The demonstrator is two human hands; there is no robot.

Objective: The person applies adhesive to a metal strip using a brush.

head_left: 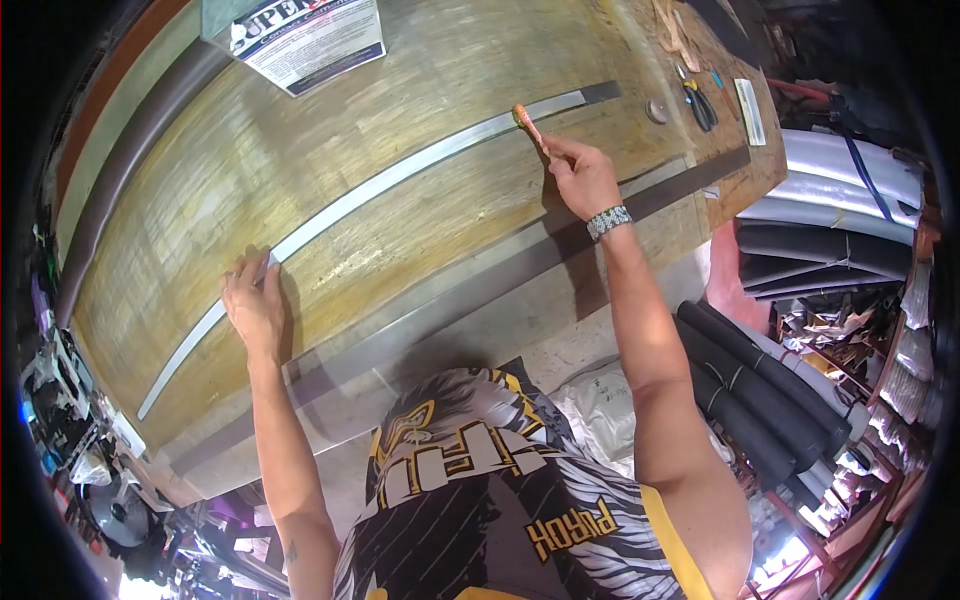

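A long narrow strip (345, 205), white on top with a dark end at the far right, lies across the wooden tabletop. My right hand (583, 178) pinches an orange-pink toothbrush (531, 126) by its handle. The brush head touches the strip near its right end. My left hand (252, 304) rests over the strip's left half, fingers spread and their tips on the strip, holding it against the table. Part of the strip is hidden under those fingers.
A tin labelled contact cement (310, 50) stands at the table's back. Pliers (701, 106) and a small round lid (657, 111) lie at the right. A dark roll (120, 180) runs along the far left edge. Material rolls (765, 395) stand beyond the table at right.
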